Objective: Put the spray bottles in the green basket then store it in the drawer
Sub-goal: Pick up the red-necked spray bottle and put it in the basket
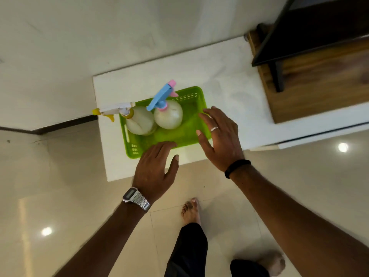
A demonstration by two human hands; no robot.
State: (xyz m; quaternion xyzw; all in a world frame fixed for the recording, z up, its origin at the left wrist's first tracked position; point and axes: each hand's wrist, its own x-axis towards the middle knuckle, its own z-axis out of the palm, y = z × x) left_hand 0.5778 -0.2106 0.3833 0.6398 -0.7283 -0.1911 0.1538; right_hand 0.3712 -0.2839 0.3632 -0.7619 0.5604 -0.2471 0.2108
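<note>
Standing upright in the green perforated plastic basket (180, 134) on the white surface (219, 76) are two pale round spray bottles (167, 114); both hands, left hand (154, 168) and right hand (221, 136), hover with fingers (205, 116) spread, holding nothing.

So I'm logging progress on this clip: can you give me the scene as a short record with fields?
surface: white counter
basket: green basket on the counter, near its front edge
contents: two spray bottles standing in it, one with a yellow and white trigger, one with a blue and pink trigger
left hand: left hand open, fingers at the basket's near rim
right hand: right hand open, over the basket's right end
grip: neither hand has closed on the basket
drawer: not visible
</note>
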